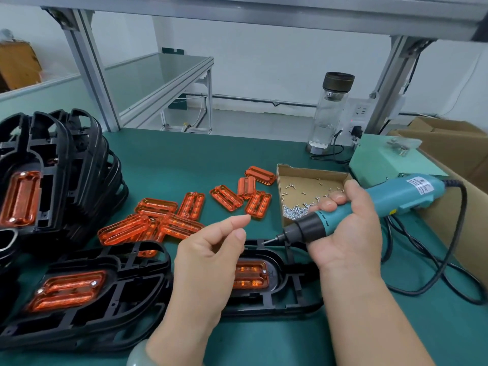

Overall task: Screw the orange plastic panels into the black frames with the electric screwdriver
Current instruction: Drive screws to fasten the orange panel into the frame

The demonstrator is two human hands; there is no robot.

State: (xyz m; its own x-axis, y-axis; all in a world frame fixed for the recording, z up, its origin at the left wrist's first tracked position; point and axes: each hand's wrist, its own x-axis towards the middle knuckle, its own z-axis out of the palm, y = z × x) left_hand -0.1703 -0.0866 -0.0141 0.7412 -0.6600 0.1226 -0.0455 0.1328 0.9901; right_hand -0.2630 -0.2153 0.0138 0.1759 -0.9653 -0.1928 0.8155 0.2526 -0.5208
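My right hand (pixel 348 228) grips a teal electric screwdriver (pixel 375 204), its bit pointing left and down just above the black frame (pixel 287 294) in front of me. An orange panel (pixel 250 273) sits in that frame with a screw at its right corner; my left hand partly hides it. My left hand (pixel 211 257) hovers over the frame with fingers curled and thumb near forefinger; I see nothing in it. A second black frame (pixel 87 299) at the lower left holds an orange panel (pixel 66 289) with two screws.
Loose orange panels (pixel 169 217) lie scattered mid-table. A cardboard tray of screws (pixel 303 196) stands beside my right hand. A stack of black frames (pixel 60 175) rises at the left. A glass bottle (pixel 330 112), the cable (pixel 449 273) and cardboard boxes (pixel 449 143) occupy the right.
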